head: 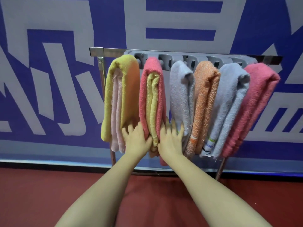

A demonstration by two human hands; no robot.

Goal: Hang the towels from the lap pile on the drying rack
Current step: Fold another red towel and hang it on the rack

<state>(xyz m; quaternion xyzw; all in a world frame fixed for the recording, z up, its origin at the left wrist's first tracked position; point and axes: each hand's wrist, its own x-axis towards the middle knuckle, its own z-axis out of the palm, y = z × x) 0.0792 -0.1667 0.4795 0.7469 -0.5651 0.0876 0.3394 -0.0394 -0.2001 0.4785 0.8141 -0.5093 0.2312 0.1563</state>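
Several folded towels hang side by side on the drying rack. From the left: a yellow towel over a pale pink one, a pink towel over a yellow one, a light blue towel, an orange towel, another light blue towel and a pink towel. My left hand lies flat against the left side of the pink-over-yellow towel near its lower end. My right hand presses its right side, fingers spread. No lap pile shows in this view.
The rack's metal legs stand on a red floor against a blue and grey patterned wall. The rack's grey clip bar runs behind the towel tops.
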